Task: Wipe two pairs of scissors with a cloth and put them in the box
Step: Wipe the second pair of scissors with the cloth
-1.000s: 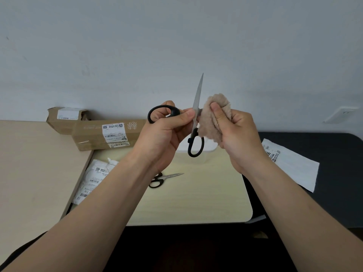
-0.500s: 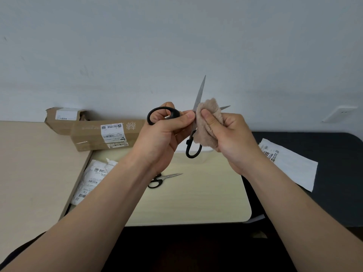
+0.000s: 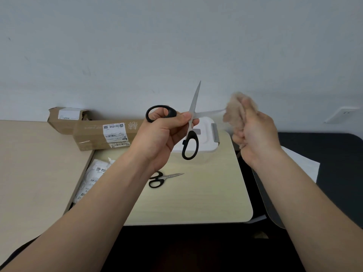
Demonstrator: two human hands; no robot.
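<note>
My left hand [image 3: 165, 134] grips a large pair of black-handled scissors [image 3: 191, 126] near the pivot, blades spread apart in the air. One blade points up, the other points right toward the cloth. My right hand [image 3: 253, 132] is closed around a bunched tan cloth [image 3: 236, 110] at the tip of the right-pointing blade; it looks blurred. A smaller black-handled pair of scissors [image 3: 164, 178] lies shut on the light wooden board [image 3: 206, 195], below my left hand. A white box [image 3: 206, 134] with grey clasps sits at the back of the board, partly hidden by the scissors.
Two brown cardboard cartons [image 3: 102, 134] lie along the wall at the left. White labelled packets [image 3: 92, 177] sit in the gap beside the board. A white paper [image 3: 302, 163] rests on the black surface at the right. A wall socket [image 3: 342, 112] is far right.
The right hand with the cloth has slid rightward along the side blade, from near the pivot out to its tip. The white box behind is now more exposed.
</note>
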